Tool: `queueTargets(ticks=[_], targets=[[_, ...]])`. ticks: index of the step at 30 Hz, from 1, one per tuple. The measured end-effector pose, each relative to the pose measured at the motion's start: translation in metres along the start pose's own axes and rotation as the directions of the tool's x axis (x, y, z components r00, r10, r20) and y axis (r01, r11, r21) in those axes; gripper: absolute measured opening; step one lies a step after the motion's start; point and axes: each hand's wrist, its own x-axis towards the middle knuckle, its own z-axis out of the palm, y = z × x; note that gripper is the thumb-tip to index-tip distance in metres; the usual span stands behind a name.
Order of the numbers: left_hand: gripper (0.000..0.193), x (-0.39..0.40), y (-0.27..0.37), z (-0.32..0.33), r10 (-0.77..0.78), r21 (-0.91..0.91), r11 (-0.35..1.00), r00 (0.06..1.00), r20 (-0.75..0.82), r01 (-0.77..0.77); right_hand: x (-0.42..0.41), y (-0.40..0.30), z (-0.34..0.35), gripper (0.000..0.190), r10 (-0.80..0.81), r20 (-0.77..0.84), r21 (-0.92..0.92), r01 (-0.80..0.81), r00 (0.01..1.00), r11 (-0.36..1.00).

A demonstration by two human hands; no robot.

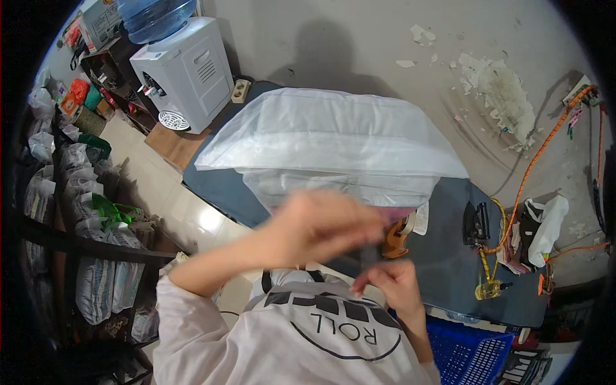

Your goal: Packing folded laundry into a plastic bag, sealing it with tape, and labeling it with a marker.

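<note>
A large translucent plastic bag (327, 130) lies on the dark table before me, its wide upper part spread towards the wall. Folded cloth seems to fill the bag's nearer part, with a pink patch at its edge. My left hand (327, 226) is over the bag's near edge, blurred by motion, so what its fingers hold cannot be made out. Close to my shirt, my right hand (392, 284) has curled fingers. A faint greyish blur shows between the two hands; what it is stays unclear. An orange tape dispenser (397, 240) rests just beyond my right hand, beside a white paper slip (421, 219).
A black clothes iron (475, 224) with an orange cord (534, 168) stands on the table's right, near a bottle of yellow liquid (488, 290). A water dispenser (187, 77) is at back left. Bagged goods (96, 284) fill the left shelves; a blue basket (467, 351) sits below right.
</note>
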Motion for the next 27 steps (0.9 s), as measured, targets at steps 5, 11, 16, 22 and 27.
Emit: queueTargets(ticks=[5, 11, 16, 22, 27], targets=[[0.015, 0.049, -0.027, -0.086, -0.192, 0.141, 0.966, 0.966, -0.171, 0.217, 0.083, -0.045, 0.05, 0.043, 0.057, -0.113, 0.228, -0.03, 0.992, 0.973], [0.047, 0.038, -0.086, -0.097, -0.15, 0.813, 0.557, 0.983, -0.102, 0.17, 0.116, -0.037, 0.081, 0.048, 0.201, -0.214, 0.291, -0.134, 0.956, 0.947], [0.092, 0.038, -0.11, -0.106, -0.239, 0.802, 0.534, 0.958, -0.16, 0.267, 0.116, -0.033, 0.089, 0.047, 0.171, -0.387, -0.01, -0.19, 0.906, 0.982], [0.079, 0.06, -0.116, -0.143, -0.427, 0.666, 0.712, 0.89, 0.161, 0.221, 0.098, -0.027, 0.08, 0.045, 0.208, -0.383, -0.086, -0.259, 0.9, 0.962], [0.074, 0.091, -0.201, -0.198, -0.564, -0.03, 0.823, 0.823, 0.073, 0.567, 0.062, 0.018, 0.053, 0.028, 0.073, -0.681, -0.153, -0.239, 0.729, 0.959]])
